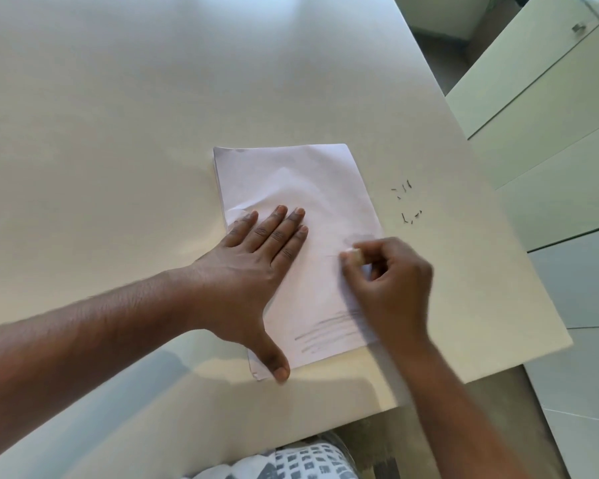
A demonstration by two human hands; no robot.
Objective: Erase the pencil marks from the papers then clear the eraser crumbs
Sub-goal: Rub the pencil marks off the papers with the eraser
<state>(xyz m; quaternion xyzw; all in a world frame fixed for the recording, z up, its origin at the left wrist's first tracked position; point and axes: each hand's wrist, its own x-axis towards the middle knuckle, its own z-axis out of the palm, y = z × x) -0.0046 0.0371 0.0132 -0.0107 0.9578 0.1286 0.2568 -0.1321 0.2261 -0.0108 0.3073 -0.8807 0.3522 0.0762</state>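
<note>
A stack of white papers [301,181] lies on the cream table, tilted a little to the left. Grey pencil lines [325,331] run across the top sheet near its front edge. My left hand [253,267] presses flat on the sheet, fingers spread, thumb at the front left corner. My right hand [391,274] pinches a small pale eraser [355,254] against the paper near its right edge; the hand is blurred. Dark eraser crumbs [407,202] lie scattered on the table to the right of the stack.
The table [118,133] ends at a right edge close to the crumbs and a front edge just below the papers. Pale cabinets [533,81] stand beyond the right edge. Patterned fabric [301,461] shows below the front edge.
</note>
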